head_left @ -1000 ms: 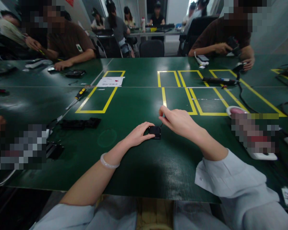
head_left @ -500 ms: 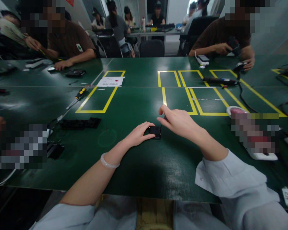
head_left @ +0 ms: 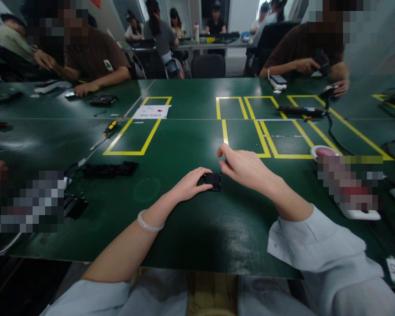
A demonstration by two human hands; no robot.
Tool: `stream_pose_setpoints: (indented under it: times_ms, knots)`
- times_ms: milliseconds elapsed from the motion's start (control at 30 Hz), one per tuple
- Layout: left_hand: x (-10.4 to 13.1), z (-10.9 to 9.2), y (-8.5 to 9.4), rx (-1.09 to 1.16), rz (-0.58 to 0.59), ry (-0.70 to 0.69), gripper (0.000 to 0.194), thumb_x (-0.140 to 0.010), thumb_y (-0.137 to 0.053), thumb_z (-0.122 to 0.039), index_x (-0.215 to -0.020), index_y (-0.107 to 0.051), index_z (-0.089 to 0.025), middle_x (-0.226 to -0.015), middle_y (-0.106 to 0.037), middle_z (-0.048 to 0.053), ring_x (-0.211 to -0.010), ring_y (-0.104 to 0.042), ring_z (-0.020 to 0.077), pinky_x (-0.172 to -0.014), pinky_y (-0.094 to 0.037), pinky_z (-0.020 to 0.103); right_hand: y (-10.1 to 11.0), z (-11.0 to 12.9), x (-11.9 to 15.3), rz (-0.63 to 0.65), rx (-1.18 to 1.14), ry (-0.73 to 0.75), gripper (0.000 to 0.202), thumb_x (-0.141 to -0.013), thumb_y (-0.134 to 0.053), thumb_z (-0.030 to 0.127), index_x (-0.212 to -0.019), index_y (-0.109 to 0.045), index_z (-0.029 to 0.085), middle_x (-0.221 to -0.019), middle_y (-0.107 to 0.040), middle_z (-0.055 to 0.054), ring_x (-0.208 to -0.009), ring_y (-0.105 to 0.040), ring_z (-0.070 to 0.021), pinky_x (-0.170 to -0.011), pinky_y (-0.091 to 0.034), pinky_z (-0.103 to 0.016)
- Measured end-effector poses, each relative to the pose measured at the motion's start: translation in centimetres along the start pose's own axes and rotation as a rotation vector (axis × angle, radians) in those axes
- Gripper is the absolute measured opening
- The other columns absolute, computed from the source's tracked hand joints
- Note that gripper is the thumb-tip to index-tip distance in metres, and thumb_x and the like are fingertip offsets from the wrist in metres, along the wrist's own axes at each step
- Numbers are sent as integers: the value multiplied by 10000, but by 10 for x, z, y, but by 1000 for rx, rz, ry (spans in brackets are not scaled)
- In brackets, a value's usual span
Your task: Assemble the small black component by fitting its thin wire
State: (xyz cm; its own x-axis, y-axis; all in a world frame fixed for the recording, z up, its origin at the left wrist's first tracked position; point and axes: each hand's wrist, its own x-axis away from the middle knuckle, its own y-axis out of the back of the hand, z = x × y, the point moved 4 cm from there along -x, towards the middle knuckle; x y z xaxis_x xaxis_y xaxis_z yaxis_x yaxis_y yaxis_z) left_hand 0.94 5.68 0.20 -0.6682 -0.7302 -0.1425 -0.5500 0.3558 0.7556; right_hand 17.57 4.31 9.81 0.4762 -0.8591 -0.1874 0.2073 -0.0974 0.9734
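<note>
A small black rectangular block (head_left: 212,181) lies on the green table in the middle of the head view. My left hand (head_left: 191,184) grips it from the left, thumb on the near side and fingers along the far side. Just right of the block, my right hand (head_left: 242,166) is closed with its fingers curled and the wrist raised. A thin dark sliver shows between its fingers and the block's right edge; what it is, I cannot make out. The undersides of the right fingers are hidden.
A black strip-like part (head_left: 110,170) lies to the left, and a yellow-and-black tool (head_left: 111,127) farther off. Yellow tape (head_left: 125,153) marks the table. A white tray (head_left: 362,215) stands at right, a white paper (head_left: 151,112) beyond. Co-workers sit opposite.
My right thumb has shifted slightly to the right. The left hand and the black block stay in place.
</note>
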Motion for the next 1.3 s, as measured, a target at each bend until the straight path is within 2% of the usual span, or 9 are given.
stream_pose_setpoints:
  times_ms: [167, 333, 600, 767, 1067, 1300]
  knots:
    - [0, 2, -1, 1, -4, -6, 376, -880, -566, -415, -1186, -512, -203, -1128, -598, 68, -1042, -567, 238, -906, -437, 360, 0, 1, 0, 13, 15, -2, 267, -949, -356, 418, -1061, -466, 202, -783, -672, -25, -660, -600, -177, -544, -246, -268]
    - [0, 2, -2, 2, -1, -4, 381, -886, -557, -426, -1195, -513, -207, -1123, -598, 72, -1046, -566, 240, -904, -437, 364, 0, 0, 0, 11, 32, -5, 275, -952, -357, 423, -1060, -472, 198, -769, -673, -29, -640, -596, -175, -535, -233, -265]
    - [-1, -1, 0, 3, 1, 3, 364, -881, -560, -422, -1166, -519, -199, -1128, -598, 71, -1043, -568, 239, -909, -439, 357, -3, -2, -1, 1, 38, 1, 214, -931, -350, 298, -1066, -484, 201, -755, -664, -22, -608, -578, -164, -521, -213, -259]
    - [0, -1, 0, -2, 1, 10, 365, -877, -561, -425, -1161, -522, -199, -1118, -599, 72, -1034, -570, 242, -915, -437, 364, -1, 0, 0, -8, 18, 6, 225, -909, -358, 278, -1084, -472, 195, -766, -661, -20, -620, -575, -162, -530, -226, -262]
    - [0, 0, 0, 10, 2, 8, 381, -881, -560, -427, -1188, -511, -207, -1127, -598, 67, -1049, -565, 240, -918, -433, 367, 0, 1, -1, 22, 11, -6, 297, -954, -339, 431, -1082, -470, 196, -782, -679, -33, -637, -594, -174, -545, -242, -266]
    - [0, -2, 1, -3, 7, 11, 361, -880, -563, -420, -1161, -523, -197, -1132, -596, 68, -1037, -567, 233, -910, -435, 350, -2, -1, -2, 17, 58, -9, 238, -944, -325, 315, -1079, -482, 199, -747, -667, -27, -603, -590, -171, -521, -216, -263]
